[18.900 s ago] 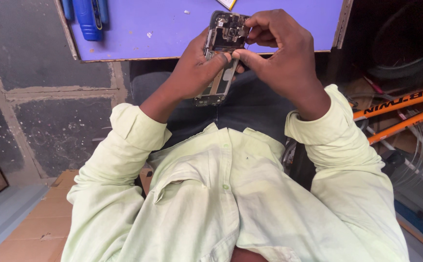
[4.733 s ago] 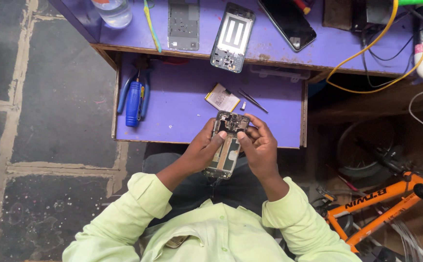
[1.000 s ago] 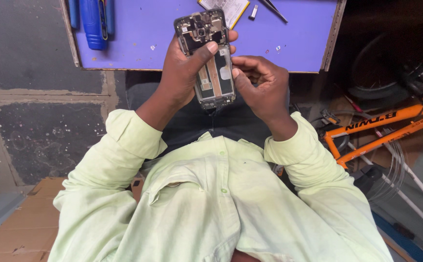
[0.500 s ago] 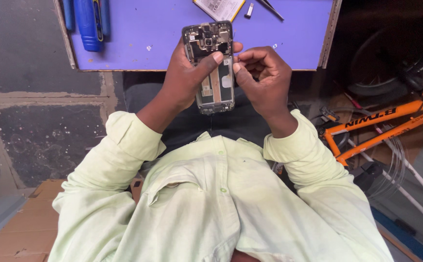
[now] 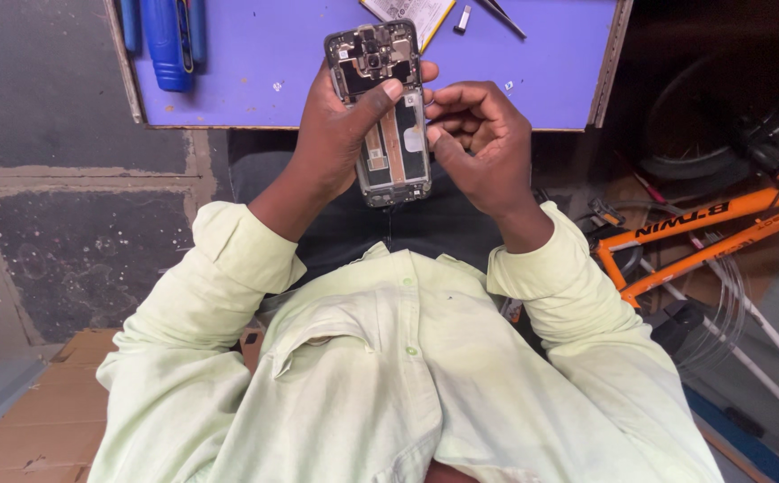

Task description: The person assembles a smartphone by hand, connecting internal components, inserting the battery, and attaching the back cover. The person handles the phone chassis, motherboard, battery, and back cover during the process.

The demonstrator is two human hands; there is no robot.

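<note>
I see the opened phone [image 5: 382, 112] held upright in the air over the near edge of the purple drawer shelf [image 5: 533, 85], above the lap. Its back cover is off: a dark metal frame with the camera module and shielded boards crowded at the top, and below them a long bay with an orange-brown flex strip running down the middle and a pale patch beside it. The battery seems to be out, though I cannot be sure from this angle.

My left hand [image 5: 340, 134] is wrapped around the phone from behind and the left side, thumb laid across the front just under the board section, so it grips the frame firmly. My right hand [image 5: 483, 148] sits just beside the phone's right edge, fingers curled in with the tips pinched together near the pale patch; whether it pinches some small part or nothing at all I cannot tell.

I judge this as a stage of working on the phone's inner parts, with the right fingertips at the middle bay. The next move calls for a steady left grip and a fine, light touch from the right fingertips, since the flex strip looks delicate.

Further out, a blue-handled tool [image 5: 166, 40] lies at the shelf's left end, tweezers [image 5: 504, 16] and a flat pale part [image 5: 407, 11] at its far edge. An orange bicycle frame [image 5: 702, 228] lies to the right.
</note>
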